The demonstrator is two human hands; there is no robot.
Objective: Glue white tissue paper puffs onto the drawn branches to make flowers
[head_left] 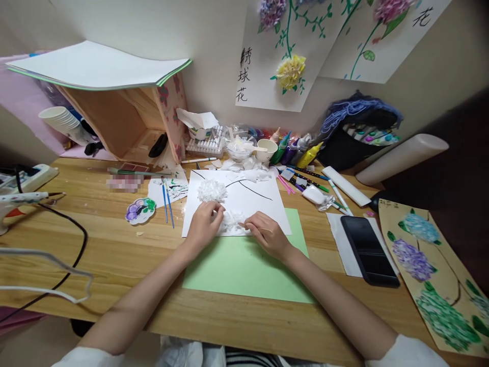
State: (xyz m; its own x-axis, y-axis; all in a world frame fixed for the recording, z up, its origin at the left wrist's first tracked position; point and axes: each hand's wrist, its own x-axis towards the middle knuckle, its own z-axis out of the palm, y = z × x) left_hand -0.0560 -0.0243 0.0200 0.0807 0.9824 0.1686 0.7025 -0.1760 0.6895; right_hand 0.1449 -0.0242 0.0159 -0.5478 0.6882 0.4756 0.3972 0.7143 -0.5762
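Note:
A white sheet [263, 211] with thin black drawn branches lies on a green sheet [244, 270]. On the white sheet sits a round tuft of white paper bits [212, 191], and a lower tuft of white bits [232, 222] lies between my hands. My left hand [206, 224] rests at the left of the lower tuft, its fingers pressed together; what they hold is hidden. From the right, my right hand [267, 234] grips a thin wooden stick [241, 224], whose tip points into the lower tuft.
Behind the sheet stand a paper cup [267, 149], a bowl of white paste [240, 148] and paint bottles [292, 150]. Brushes [168, 204] and a palette [140, 210] lie left. A phone [370, 251] and a flower picture [431, 275] lie right. A black cable [82, 234] crosses the left side.

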